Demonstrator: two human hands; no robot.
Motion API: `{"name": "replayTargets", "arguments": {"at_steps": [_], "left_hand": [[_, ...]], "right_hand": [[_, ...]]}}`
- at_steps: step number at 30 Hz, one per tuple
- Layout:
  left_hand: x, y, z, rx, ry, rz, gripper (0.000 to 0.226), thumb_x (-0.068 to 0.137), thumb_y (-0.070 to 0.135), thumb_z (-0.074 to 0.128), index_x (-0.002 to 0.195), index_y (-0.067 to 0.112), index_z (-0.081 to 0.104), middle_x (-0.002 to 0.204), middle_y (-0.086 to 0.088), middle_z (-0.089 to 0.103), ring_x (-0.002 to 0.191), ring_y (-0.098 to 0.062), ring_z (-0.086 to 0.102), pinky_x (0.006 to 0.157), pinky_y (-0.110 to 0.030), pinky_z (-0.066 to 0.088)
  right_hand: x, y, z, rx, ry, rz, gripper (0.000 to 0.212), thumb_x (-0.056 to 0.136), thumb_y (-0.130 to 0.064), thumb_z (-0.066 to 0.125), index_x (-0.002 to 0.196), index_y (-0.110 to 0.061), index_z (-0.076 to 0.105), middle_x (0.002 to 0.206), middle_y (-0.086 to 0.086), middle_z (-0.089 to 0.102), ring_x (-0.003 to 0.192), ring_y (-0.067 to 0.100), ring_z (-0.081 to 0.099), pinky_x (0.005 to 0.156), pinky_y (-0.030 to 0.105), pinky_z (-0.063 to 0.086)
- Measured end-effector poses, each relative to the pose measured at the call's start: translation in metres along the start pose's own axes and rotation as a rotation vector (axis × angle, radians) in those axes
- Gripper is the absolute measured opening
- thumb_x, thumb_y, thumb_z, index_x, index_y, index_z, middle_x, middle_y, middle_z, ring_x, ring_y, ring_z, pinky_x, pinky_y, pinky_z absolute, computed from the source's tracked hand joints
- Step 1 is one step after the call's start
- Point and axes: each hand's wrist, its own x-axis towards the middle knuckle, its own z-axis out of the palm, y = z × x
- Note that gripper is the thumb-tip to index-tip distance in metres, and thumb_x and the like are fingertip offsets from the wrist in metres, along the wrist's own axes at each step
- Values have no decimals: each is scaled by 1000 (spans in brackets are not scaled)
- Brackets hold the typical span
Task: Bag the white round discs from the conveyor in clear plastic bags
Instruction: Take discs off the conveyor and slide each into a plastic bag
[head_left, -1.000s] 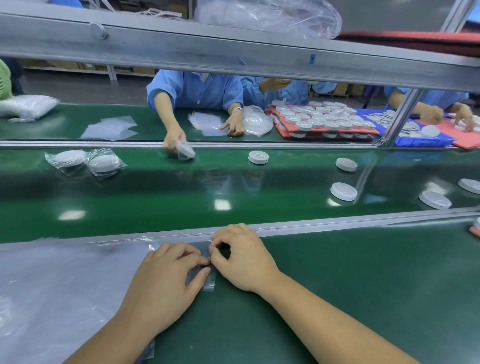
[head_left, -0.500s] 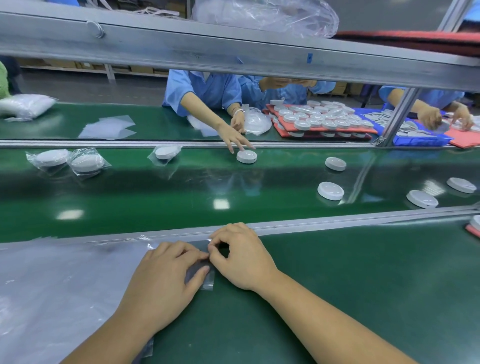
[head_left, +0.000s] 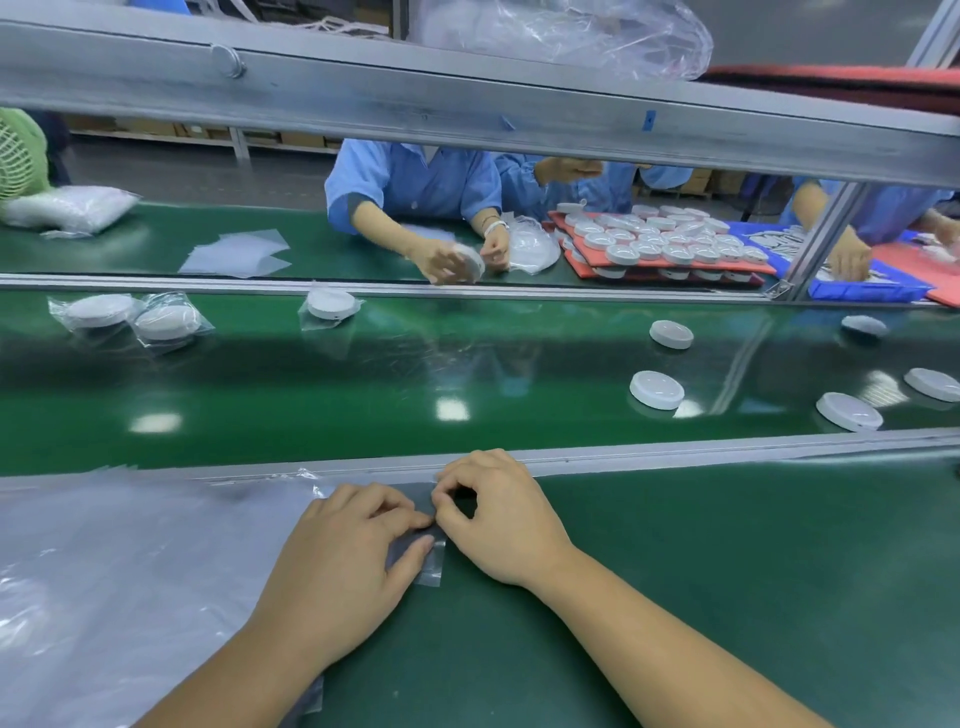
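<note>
On the near table my left hand (head_left: 332, 571) lies on a clear plastic bag (head_left: 434, 564), fingertips and thumb pinching its right edge. My right hand (head_left: 498, 514) pinches the same edge between thumb and forefinger, right against my left fingertips. The bag tops a pile of clear bags (head_left: 130, 571) spread to the left. Several loose white discs lie on the green conveyor belt (head_left: 363, 395) at the right, the nearest being a disc (head_left: 656, 389) beyond my right hand. Three bagged discs (head_left: 166, 322) sit on the belt at the far left and centre.
A metal rail (head_left: 675, 457) separates my table from the belt. An overhead beam (head_left: 467, 114) and a slanted post (head_left: 826, 239) cross the view. Across the belt a person holds a disc (head_left: 470, 262) beside a red tray of discs (head_left: 660, 239). A green fan (head_left: 18, 156) stands far left.
The discs and bagged discs have drifted left on the belt. The person opposite set a bagged disc down and lifted a loose disc off the belt. My hands have barely moved.
</note>
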Motion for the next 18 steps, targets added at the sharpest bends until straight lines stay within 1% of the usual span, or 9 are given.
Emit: {"name": "replayTargets", "arguments": {"at_steps": [2,5,6,8,10,12,13,16,18], "left_hand": [[0,0,0,13,-6,10,41,91,62,38,110,46,71,106,27,58,100,-7,53,85,-29,43],[2,2,-5,59,-43,38,27,94,54,51,110,46,71,109,24,60,103,-11,55,83,-30,42],[3,3,-8,90,-70,47,26,96,53,51,111,46,71,110,23,60,104,-12,55,83,-31,43],[5,6,-12,189,-125,57,31,99,53,43,113,44,69,114,21,61,108,-13,54,84,-34,43],[4,7,-13,251,-148,75,36,101,52,34,111,39,67,112,18,60,108,-13,51,85,-35,42],[3,8,-14,239,-124,83,37,101,50,35,104,36,69,105,16,61,103,-13,52,83,-34,45],[4,8,-13,223,-108,83,37,100,49,36,101,34,70,101,15,61,100,-13,52,81,-33,45],[6,5,-9,138,-54,63,30,93,47,48,84,32,72,84,17,58,87,-9,49,76,-28,44],[7,2,-7,71,-18,22,24,85,47,57,73,34,72,74,19,55,80,-5,48,77,-26,44]], "right_hand": [[0,3,1,-12,5,-9,25,90,-45,50,91,-33,72,105,-23,67,106,3,50,102,29,43],[-1,3,2,-14,0,-25,27,89,-47,50,92,-34,73,107,-24,67,108,2,51,102,28,42],[0,3,1,9,-9,-27,27,88,-48,50,92,-35,73,107,-26,67,108,0,52,102,26,43],[4,5,-5,132,16,10,21,86,-45,57,92,-36,74,106,-27,69,107,-3,58,100,23,47],[17,20,-23,175,137,96,15,86,-36,65,96,-38,75,107,-25,71,109,0,62,100,27,50],[37,47,-54,4,246,184,25,86,-34,66,110,-39,73,119,-16,69,118,13,60,103,33,48],[48,62,-71,-97,251,259,34,86,-37,65,120,-39,69,127,-10,67,122,18,58,104,36,47],[77,110,-115,-400,126,615,68,87,-53,55,152,-37,41,153,5,47,141,31,41,112,49,37],[86,141,-132,-458,24,773,81,89,-64,50,160,-35,24,163,10,33,148,37,32,116,54,33]]}}
